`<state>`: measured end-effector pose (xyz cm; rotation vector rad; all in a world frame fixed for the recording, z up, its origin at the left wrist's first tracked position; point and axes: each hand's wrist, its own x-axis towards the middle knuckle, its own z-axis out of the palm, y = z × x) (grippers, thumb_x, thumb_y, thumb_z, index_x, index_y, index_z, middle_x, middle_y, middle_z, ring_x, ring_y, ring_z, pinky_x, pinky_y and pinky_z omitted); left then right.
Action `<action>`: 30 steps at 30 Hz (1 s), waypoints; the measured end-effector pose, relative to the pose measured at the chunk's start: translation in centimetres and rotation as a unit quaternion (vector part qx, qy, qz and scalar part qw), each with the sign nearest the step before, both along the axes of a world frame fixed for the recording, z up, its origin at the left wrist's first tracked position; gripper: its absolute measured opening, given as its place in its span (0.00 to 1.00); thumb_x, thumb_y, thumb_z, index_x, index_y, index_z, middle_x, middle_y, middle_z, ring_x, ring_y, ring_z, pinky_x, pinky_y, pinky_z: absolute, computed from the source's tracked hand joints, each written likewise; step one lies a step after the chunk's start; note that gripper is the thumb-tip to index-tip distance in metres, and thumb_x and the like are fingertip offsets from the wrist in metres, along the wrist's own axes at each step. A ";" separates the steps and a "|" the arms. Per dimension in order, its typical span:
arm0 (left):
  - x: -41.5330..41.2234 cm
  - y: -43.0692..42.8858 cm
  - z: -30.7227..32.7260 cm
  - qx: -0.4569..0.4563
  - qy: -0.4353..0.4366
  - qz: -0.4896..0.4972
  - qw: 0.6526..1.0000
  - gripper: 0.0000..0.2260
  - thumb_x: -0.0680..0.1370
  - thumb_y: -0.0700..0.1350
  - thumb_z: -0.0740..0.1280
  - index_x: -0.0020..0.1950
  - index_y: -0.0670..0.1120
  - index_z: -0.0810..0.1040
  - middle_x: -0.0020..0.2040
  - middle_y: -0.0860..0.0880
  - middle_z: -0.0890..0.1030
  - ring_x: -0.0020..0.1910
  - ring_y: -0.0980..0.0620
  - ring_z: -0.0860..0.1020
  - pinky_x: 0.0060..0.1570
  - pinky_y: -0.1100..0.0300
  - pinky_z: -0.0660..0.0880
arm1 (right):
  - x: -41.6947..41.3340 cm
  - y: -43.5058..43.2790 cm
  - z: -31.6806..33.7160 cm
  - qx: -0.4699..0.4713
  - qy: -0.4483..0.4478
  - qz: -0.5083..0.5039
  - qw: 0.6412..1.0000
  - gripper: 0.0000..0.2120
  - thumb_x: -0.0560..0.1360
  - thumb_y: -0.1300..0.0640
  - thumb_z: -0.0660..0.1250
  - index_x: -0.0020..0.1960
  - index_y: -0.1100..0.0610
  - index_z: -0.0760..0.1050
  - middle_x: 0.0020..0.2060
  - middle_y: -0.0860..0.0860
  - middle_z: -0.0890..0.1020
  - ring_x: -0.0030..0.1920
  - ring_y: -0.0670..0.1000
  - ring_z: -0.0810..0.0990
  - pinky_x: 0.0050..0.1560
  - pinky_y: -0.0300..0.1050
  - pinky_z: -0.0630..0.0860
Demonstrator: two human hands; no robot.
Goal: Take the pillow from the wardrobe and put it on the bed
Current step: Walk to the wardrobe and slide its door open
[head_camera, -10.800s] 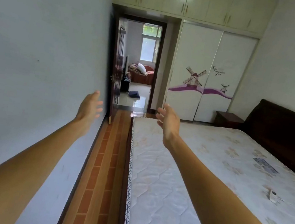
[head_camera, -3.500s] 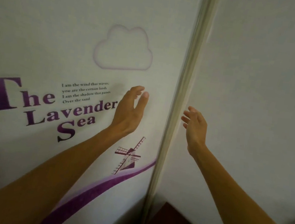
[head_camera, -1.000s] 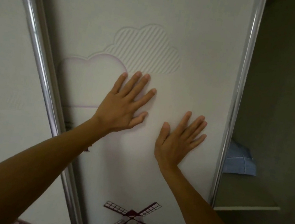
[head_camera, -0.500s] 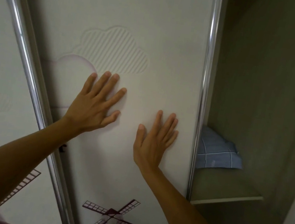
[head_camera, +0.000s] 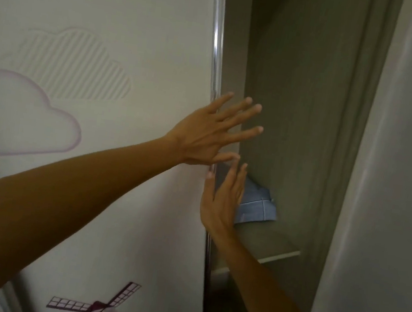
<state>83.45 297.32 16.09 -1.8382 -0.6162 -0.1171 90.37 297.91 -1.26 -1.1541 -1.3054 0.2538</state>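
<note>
A blue checked pillow (head_camera: 258,205) of soft cloth lies at the shelf's (head_camera: 266,243) left end inside the grey wardrobe (head_camera: 301,90). The smooth white door (head_camera: 138,27), with embossed cloud shapes, has a chrome edge. Left hand (head_camera: 208,135) and right hand (head_camera: 222,200) are both spread, empty, at that edge.
</note>
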 end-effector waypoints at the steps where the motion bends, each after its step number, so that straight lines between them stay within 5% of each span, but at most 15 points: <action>1: 0.3 0.4 0.2 0.006 0.013 0.011 1.000 0.33 0.76 0.67 0.39 0.76 0.52 0.42 0.78 0.41 0.48 0.76 0.42 0.45 0.73 0.43 0.39 | 0.2 0.2 -0.5 -0.022 -0.014 0.035 0.999 0.30 0.75 0.29 0.43 0.70 0.33 0.31 0.78 0.49 0.43 0.76 0.46 0.40 0.75 0.60 0.47; 6: -1.0 1.5 0.9 0.028 0.033 0.085 0.995 0.35 0.73 0.69 0.32 0.76 0.52 0.39 0.76 0.43 0.40 0.75 0.43 0.38 0.72 0.42 0.36 | -0.8 0.1 -0.9 -0.072 0.025 0.176 0.981 0.32 0.70 0.23 0.46 0.65 0.24 0.30 0.77 0.43 0.39 0.77 0.49 0.42 0.74 0.63 0.50; 30: -11.7 -3.3 0.9 -0.008 0.013 0.142 0.990 0.35 0.75 0.70 0.41 0.77 0.52 0.50 0.78 0.43 0.52 0.76 0.41 0.47 0.74 0.42 0.44 | -12.4 -4.2 -1.7 -0.031 0.049 0.172 0.983 0.39 0.70 0.23 0.49 0.70 0.30 0.30 0.71 0.31 0.32 0.76 0.45 0.39 0.73 0.54 0.49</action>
